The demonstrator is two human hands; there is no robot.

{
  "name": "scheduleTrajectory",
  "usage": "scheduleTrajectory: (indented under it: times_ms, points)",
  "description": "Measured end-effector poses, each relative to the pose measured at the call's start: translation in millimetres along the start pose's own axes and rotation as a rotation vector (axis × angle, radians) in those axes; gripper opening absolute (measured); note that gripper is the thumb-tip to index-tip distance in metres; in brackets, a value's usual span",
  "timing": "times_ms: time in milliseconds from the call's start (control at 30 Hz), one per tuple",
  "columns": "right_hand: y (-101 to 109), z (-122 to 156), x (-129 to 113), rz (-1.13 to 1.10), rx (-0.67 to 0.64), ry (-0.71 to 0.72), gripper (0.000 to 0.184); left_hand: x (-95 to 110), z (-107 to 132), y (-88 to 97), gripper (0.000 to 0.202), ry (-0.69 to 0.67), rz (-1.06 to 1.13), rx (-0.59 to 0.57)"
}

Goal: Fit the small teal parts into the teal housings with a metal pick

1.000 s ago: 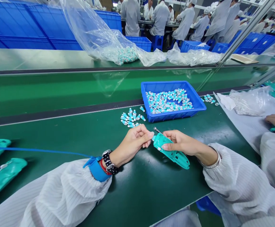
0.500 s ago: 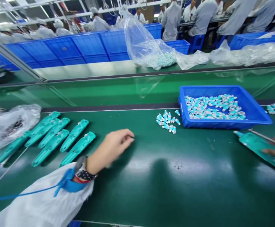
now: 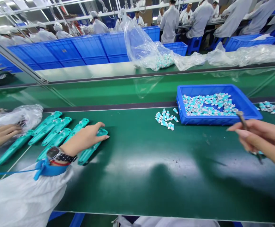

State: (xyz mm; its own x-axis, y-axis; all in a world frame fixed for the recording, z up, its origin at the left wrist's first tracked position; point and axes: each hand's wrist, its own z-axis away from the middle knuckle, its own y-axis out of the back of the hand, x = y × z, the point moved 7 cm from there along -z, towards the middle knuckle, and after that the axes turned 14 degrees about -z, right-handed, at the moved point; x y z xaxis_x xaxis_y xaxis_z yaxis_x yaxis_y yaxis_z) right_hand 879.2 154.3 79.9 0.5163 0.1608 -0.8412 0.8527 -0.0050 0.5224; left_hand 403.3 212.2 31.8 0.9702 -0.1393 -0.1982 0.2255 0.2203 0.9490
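- A teal plastic shell (image 3: 86, 156) lies on the bench, its long axis running from lower left to upper right, just beside a row of like shells (image 3: 56, 135).
- The left hand (image 3: 84, 138) is laid over it, fingers open, no firm grip shown.
- A slim metal tool (image 3: 245, 123) is pinched in the right hand (image 3: 262, 135), tilted, head up, near a blue tray (image 3: 199, 121) of small teal parts (image 3: 206, 104).
- Another person's hand (image 3: 2, 135) is seen at far left.
- A green bench (image 3: 137, 176) is faced by rows of workers (image 3: 169, 23) in white.

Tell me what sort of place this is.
Probably a factory assembly line: a long green workbench, moulded teal plastic casings laid out on it, and rows of workers in white smocks.
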Motion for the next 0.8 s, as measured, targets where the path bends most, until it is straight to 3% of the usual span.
scheduleTrajectory:
  times_ms: [100,167,300,400,567,800]
  points:
    - [-43.3,-6.2,-34.6,-0.243,-0.261,-0.017,0.028,61.1,-11.5,17.7,0.047,-0.158,0.066,0.002]
    - [-62.1,-10.8,-56.0,-0.381,-0.316,0.031,0.026,104.0,-19.8,25.3,0.039,-0.262,0.126,0.010]
    - [-83.2,-23.9,-84.3,-0.730,-0.290,0.114,0.026,179.8,-34.3,34.1,0.030,-0.401,0.236,0.075]
    - [-91.7,-32.1,-93.6,-0.991,-0.194,0.152,0.034,221.0,-39.8,37.8,0.027,-0.464,0.301,0.137]
    - [-113.9,-32.6,-91.4,-1.263,-0.083,0.134,0.045,252.4,-42.3,36.5,0.029,-0.474,0.334,0.165]
    - [-134.9,-33.0,-78.9,-1.288,-0.030,0.143,0.047,257.3,-41.9,36.8,0.028,-0.453,0.299,0.155]
